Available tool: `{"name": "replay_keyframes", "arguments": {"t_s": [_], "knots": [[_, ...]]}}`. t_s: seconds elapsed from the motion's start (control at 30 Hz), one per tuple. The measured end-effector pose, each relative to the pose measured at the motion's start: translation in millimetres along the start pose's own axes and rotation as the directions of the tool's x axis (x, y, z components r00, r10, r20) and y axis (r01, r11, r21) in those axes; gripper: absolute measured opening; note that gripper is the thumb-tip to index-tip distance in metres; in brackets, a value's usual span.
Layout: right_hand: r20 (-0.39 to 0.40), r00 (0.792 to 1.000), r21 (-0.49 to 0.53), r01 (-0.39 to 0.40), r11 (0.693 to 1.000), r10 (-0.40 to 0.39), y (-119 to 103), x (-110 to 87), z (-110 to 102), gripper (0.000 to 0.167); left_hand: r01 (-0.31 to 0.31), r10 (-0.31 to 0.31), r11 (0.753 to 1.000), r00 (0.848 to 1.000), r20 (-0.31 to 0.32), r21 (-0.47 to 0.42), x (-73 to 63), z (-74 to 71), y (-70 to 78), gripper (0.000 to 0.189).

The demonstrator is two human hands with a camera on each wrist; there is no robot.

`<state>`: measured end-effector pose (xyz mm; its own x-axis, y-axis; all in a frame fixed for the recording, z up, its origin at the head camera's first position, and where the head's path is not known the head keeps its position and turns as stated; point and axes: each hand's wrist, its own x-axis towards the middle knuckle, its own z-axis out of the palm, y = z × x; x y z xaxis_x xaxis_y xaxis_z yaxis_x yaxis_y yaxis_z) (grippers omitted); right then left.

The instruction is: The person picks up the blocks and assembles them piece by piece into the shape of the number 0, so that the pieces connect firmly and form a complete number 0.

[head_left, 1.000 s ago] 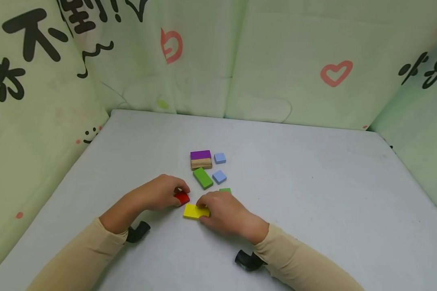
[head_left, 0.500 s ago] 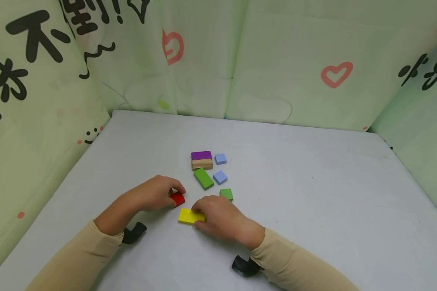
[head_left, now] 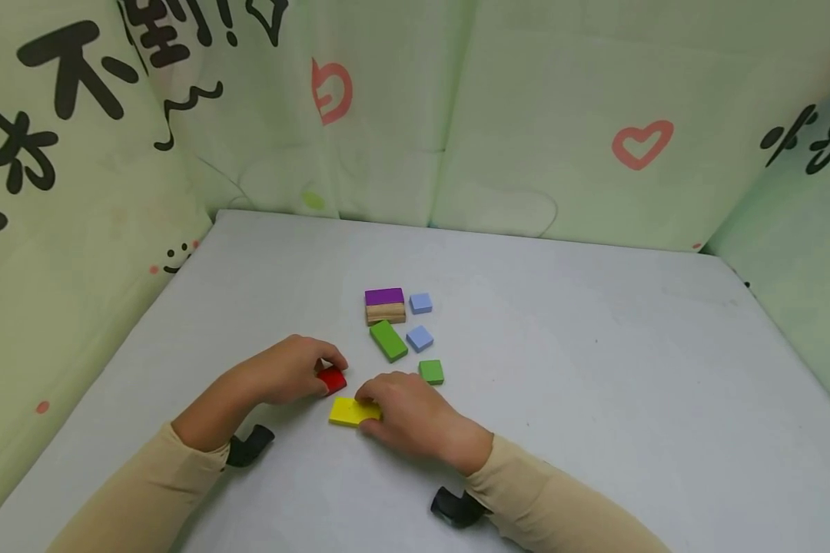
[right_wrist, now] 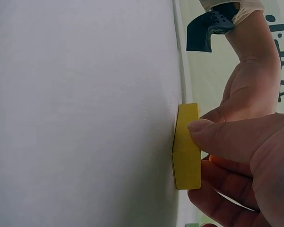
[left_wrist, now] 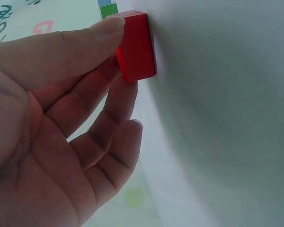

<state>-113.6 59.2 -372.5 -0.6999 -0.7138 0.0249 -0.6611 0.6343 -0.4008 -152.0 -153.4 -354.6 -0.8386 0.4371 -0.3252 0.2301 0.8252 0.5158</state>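
Observation:
Between thumb and fingertips my left hand (head_left: 287, 371) pinches a red block (head_left: 333, 379), low over the white tabletop. The left wrist view shows the thumb lying along one side of that red block (left_wrist: 138, 47), with the fingers curled behind it. Just to the right and nearer to me, my right hand (head_left: 411, 415) holds a flat yellow block (head_left: 346, 412) by its right end. In the right wrist view the thumb presses on the yellow block (right_wrist: 187, 165) and fingers bend beneath it. A narrow gap separates the red and yellow blocks.
Beyond the hands lie a purple block (head_left: 384, 296) against a wood-coloured block (head_left: 385, 315), a long green block (head_left: 389, 341), two light blue blocks (head_left: 420, 302) and a small green block (head_left: 431, 372). Printed cloth (head_left: 526, 153) walls the table (head_left: 595, 384) at the back and sides.
Both hands have shifted left and slightly toward me, carrying the red and yellow blocks with them. The small green block, partly covered before by the right hand, now shows fully.

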Motion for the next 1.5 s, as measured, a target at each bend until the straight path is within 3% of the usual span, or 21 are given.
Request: {"name": "replay_keyframes", "arguments": {"t_s": [1.2,1.5], "knots": [[0.016,0.999,0.067,-0.049,0.997,0.048,0.0,8.9,0.5,0.029,-0.006,0.007,1.000,1.000,-0.027,0.016,-2.4,3.4,3.2,0.030],[0.029,0.998,0.069,-0.064,0.996,0.062,0.3,8.5,1.4,0.030,-0.002,0.003,1.000,0.999,-0.053,0.027,-7.2,1.3,5.1,0.044]]}}
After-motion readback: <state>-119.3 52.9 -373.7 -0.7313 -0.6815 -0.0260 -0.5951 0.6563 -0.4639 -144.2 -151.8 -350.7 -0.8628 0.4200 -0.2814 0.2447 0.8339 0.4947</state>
